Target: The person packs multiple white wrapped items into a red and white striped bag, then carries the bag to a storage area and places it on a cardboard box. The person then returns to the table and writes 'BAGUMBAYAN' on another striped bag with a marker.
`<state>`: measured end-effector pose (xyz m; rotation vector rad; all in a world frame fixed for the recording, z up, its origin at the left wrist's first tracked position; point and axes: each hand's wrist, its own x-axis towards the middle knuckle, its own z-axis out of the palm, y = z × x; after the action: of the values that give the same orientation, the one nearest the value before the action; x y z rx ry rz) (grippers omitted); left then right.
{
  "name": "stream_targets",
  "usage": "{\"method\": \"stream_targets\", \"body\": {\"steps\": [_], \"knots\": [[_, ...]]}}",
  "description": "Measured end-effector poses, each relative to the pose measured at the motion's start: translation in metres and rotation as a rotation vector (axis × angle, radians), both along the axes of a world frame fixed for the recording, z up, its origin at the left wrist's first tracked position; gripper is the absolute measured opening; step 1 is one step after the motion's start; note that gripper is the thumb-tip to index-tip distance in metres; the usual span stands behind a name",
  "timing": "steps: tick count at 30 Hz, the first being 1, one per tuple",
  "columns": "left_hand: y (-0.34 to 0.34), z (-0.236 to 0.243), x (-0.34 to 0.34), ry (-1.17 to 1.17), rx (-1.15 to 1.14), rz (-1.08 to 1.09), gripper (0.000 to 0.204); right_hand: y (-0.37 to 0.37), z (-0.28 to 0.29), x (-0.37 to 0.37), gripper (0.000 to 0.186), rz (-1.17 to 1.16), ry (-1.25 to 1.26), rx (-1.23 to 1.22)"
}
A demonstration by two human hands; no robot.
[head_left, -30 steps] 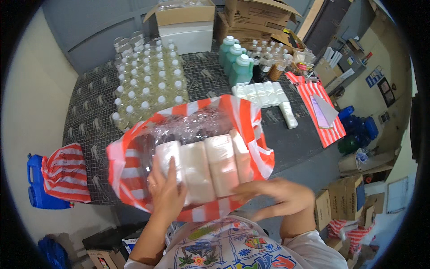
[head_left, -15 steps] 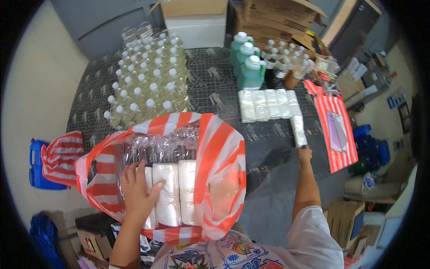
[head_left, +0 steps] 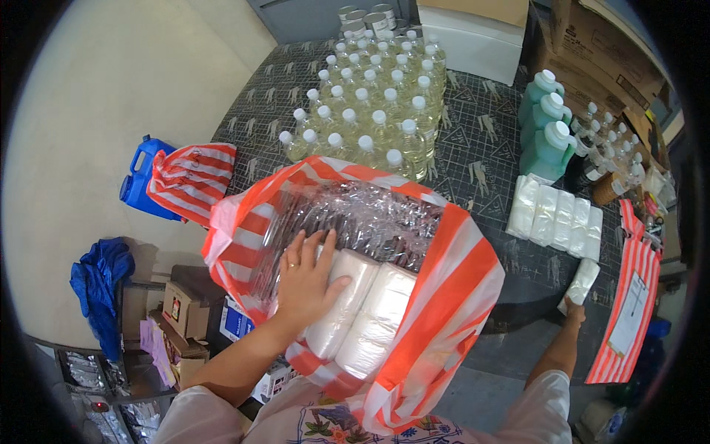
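An open red-and-white striped bag point(head_left: 458, 274) sits at the table's near edge, holding white plastic bundles point(head_left: 370, 318) and crinkled clear plastic point(head_left: 370, 214). My left hand point(head_left: 305, 285) lies inside it, fingers apart, over the bundles and clear plastic. Out to the right, my right hand point(head_left: 574, 311) grips the lower end of a single white bundle point(head_left: 583, 277) on the dark table. A row of similar bundles point(head_left: 555, 214) lies just beyond it.
Behind stand many pale yellow bottles point(head_left: 362, 111), green jugs point(head_left: 547, 148), darker bottles point(head_left: 599, 163), cans point(head_left: 381, 22) and cardboard boxes point(head_left: 603, 52). A blue jug point(head_left: 137, 185) and striped bag point(head_left: 185, 177) are left, a striped bag with clipboard point(head_left: 632, 318) right.
My right hand has left the open bag and reached out to the bundle at the right. My left hand stays in the bag. The view has turned, shifting the table's items within it.
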<state>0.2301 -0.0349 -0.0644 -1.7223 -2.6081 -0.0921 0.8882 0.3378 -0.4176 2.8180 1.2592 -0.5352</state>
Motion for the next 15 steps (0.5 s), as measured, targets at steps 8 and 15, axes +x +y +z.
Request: {"method": "stream_targets", "body": {"steps": [8,15], "knots": [[-0.005,-0.001,-0.005,-0.04,0.048,-0.013,0.084,-0.064,0.03,-0.108,0.065,-0.003,0.904,0.28],[-0.044,0.069,-0.038,-0.653,0.433,-0.042,0.086,-0.16,0.298,-0.262,0.045,0.023,1.441,0.601]]}}
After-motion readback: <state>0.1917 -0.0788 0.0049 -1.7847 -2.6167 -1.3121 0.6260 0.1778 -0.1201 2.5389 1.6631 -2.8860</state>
